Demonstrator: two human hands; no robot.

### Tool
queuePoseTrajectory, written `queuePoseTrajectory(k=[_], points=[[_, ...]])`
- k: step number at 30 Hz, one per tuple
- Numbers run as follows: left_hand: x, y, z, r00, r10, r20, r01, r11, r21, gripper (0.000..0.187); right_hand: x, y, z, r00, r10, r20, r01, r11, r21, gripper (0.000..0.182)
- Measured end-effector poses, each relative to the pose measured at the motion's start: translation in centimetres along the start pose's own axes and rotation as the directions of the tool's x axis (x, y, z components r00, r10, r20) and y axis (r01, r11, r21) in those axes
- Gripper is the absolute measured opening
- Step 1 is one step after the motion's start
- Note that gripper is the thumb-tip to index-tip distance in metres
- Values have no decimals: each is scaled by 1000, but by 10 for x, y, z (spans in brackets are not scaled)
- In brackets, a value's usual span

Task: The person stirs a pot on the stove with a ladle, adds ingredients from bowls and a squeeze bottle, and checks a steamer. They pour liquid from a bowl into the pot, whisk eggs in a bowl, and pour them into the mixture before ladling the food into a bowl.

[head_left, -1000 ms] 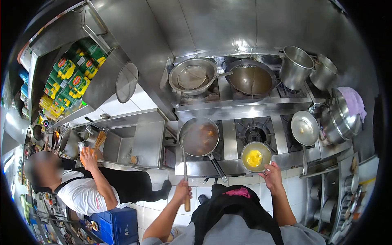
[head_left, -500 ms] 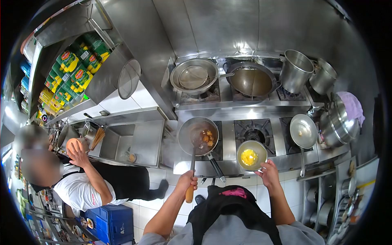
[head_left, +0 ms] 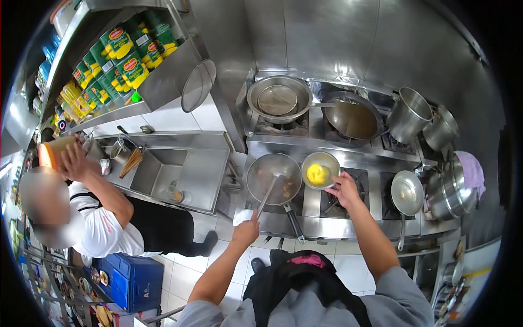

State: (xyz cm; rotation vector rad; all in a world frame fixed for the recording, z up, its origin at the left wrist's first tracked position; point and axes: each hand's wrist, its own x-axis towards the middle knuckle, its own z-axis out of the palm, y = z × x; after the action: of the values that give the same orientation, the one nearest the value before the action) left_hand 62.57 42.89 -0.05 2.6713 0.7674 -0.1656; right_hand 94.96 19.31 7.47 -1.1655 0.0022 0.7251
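Observation:
My left hand (head_left: 246, 231) is closed round the handle of a spatula (head_left: 268, 194). Its head rests inside a long-handled frying pan (head_left: 256, 184) on the front left burner, where several brown pieces (head_left: 287, 189) lie in dark sauce. Beside the pan's right rim, my right hand (head_left: 344, 189) grips a metal bowl (head_left: 330, 161) by its right edge, tilted a little. Yellow food (head_left: 317, 174), perhaps raw egg, lies in the bowl. The pan's black handle (head_left: 294, 224) points toward me, with no hand on it.
A wok (head_left: 354, 117) of brown liquid and a basin (head_left: 256, 90) with a strainer occupy the back burners. Tall pots (head_left: 409, 117) and a small pan (head_left: 407, 191) stand right. A co-worker (head_left: 103, 218) stands left by the sink (head_left: 204, 169), lifting an orange-rimmed container (head_left: 49, 156).
My right hand has moved the bowl up and left, close beside the pan. The spatula's head has shifted within the pan. The co-worker has raised the container, and my view has turned slightly.

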Motion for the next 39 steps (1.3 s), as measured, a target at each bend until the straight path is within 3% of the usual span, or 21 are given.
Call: queuePoseTrajectory(k=[4, 10, 12, 15, 16, 18, 20, 21, 22, 24, 25, 26, 27, 28, 30, 31, 33, 34, 36, 37, 39], points=[[-37, -25, 7, 999, 43, -27, -39, 989, 143, 64, 46, -4, 33, 999, 2, 36, 0, 998, -67, 23], [-69, -61, -26, 998, -56, 1, 55, 988, 146, 63, 97, 1, 67, 999, 12, 44, -4, 985, -172, 28], [-69, -62, -26, 997, -74, -30, 76, 995, 67, 58, 105, 1, 77, 999, -23, 46, 30, 988, -152, 25], [-44, -76, 19, 965, -90, -247, 34, 974, -223, 53, 113, -2, 89, 999, 16, 35, -14, 998, -58, 25], [-35, -76, 39, 965, -95, -245, 38, 973, -228, 53, 115, 0, 91, 999, 19, 36, -17, 998, -64, 25], [-22, -53, 53, 923, -153, -352, -16, 901, -434, 55, 123, 1, 94, 999, 32, 35, -31, 999, -22, 25], [-35, -6, 24, 917, -375, 139, 334, 527, -782, 54, 125, 3, 94, 999, 26, 32, -24, 999, -46, 25], [-34, -2, 42, 897, -327, 297, 378, 218, -900, 56, 124, 4, 94, 999, 24, 24, -22, 998, -62, 25], [-43, 20, 17, 865, -278, 418, 410, -89, -908, 52, 124, 3, 95, 999, 21, 25, -19, 998, -66, 25], [-40, 27, 11, 799, -86, 595, 466, -537, -703, 48, 124, 5, 95, 1000, 11, 12, -10, 996, -92, 25], [-38, 22, 14, 799, -85, 595, 465, -539, -702, 48, 123, 6, 95, 1000, 12, 12, -10, 996, -93, 25], [-34, 15, 12, 788, 184, 587, 498, -751, -433, 29, 125, 7, 94, 1000, 20, 2, -20, 993, -118, 24], [-32, 11, 12, 768, 430, 474, 533, -840, -102, 16, 128, 7, 93, 1000, 28, -9, -29, 989, -142, 24], [-31, 13, 14, 771, 430, 470, 531, -842, -101, 16, 130, 8, 92, 1000, 27, -6, -27, 989, -146, 24], [-39, 33, -18, 775, 115, 621, 546, -616, -567, 29, 137, 11, 89, 1000, 15, -19, -18, 988, -153, 26], [-45, 38, -23, 776, 115, 620, 544, -620, -566, 29, 141, 13, 88, 1000, 16, -16, -19, 987, -157, 26], [-54, 45, -31, 867, -118, 483, 481, -51, -875, 53, 147, 16, 88, 999, -17, -27, 12, 981, -191, 26], [-60, 45, -34, 867, -121, 483, 480, -57, -875, 53, 149, 17, 88, 1000, -13, -23, 9, 981, -196, 26], [-72, 39, -40, 939, -174, 296, 341, 390, -855, 58, 151, 17, 91, 999, -45, -18, 39, 967, -251, 28], [-76, 36, -43, 939, -176, 296, 342, 387, -856, 58, 152, 17, 93, 999, -43, -16, 37, 967, -253, 28], [-81, 33, -49, 941, -222, 257, 338, 528, -779, 58, 151, 16, 97, 998, -55, -22, 46, 951, -307, 29]])
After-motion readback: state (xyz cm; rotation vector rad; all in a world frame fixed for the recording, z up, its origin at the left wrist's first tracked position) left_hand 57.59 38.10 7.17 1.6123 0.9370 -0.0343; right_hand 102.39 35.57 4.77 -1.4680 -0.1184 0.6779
